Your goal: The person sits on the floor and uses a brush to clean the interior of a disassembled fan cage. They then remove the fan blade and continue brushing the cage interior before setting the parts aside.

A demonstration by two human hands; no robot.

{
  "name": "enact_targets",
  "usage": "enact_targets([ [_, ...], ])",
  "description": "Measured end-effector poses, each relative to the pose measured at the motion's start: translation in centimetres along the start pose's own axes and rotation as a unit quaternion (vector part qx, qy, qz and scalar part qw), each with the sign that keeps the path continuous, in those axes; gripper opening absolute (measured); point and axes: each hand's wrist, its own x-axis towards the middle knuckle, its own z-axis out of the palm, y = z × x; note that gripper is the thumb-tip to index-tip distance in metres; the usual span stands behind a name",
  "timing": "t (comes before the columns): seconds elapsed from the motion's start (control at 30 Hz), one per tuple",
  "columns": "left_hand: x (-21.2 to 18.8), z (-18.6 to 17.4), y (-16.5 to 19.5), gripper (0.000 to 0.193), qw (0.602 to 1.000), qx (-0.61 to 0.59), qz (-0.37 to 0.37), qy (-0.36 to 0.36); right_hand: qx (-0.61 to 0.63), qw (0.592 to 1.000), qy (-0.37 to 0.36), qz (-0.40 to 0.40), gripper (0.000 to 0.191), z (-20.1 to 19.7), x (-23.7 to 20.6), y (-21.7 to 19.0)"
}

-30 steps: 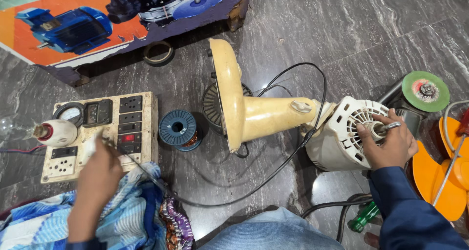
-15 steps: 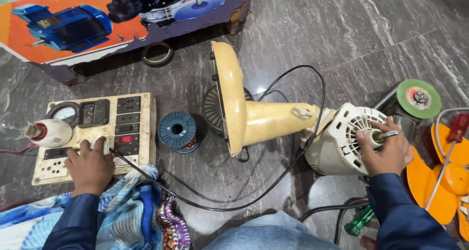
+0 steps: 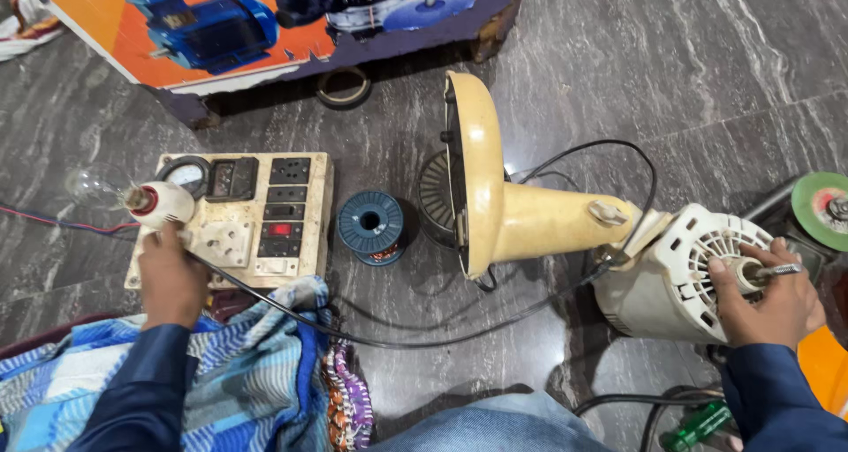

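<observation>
A cream table fan lies on its side on the grey stone floor, its round base (image 3: 473, 165) upright and its white motor housing (image 3: 685, 271) to the right. My right hand (image 3: 764, 297) grips the motor's shaft end with fingers and thumb. My left hand (image 3: 170, 271) rests on a cream wooden test board (image 3: 238, 218) with sockets, switches and a meter, fingertips at a socket near the white lamp holder (image 3: 163, 202) with a clear bulb. A black cable (image 3: 389, 337) runs from the board to the fan.
A blue wire spool (image 3: 371, 225) stands between board and fan base. A picture board of motors (image 3: 291, 19) leans at the back, a tape roll (image 3: 344, 86) below it. A green grinding disc (image 3: 826, 209) is far right. Blue checked cloth (image 3: 238, 381) covers my lap; a green screwdriver (image 3: 698, 427) lies low right.
My left hand has come down from above the cloth onto the test board and slid toward the lamp holder. My right hand stays on the motor shaft.
</observation>
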Motion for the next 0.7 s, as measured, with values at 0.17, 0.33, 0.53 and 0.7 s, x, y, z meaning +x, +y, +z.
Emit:
enact_targets([
  [0.17, -0.1, -1.7, -3.3, 0.032, 0.994, -0.017, -0.022, 0.107, 0.005, 1.0, -0.006, 0.021, 0.045, -0.2, -0.1, -0.1],
  [0.33, 0.3, -2.9, -5.1, 0.027, 0.988, -0.095, -0.066, 0.101, 0.028, 1.0, 0.007, 0.001, 0.041, -0.8, 0.4, -1.6],
  [0.53, 1.2, -2.6, -4.9, 0.041, 0.993, -0.079, -0.059, 0.058, 0.139, 0.99, -0.002, 0.031, 0.045, -1.9, 0.9, -4.2],
  [0.7, 1.0, -2.2, -5.1, 0.035, 0.993, -0.078, -0.082, 0.026, 0.159, 0.986, -0.011, 0.039, 0.046, -1.6, 0.7, -4.3],
])
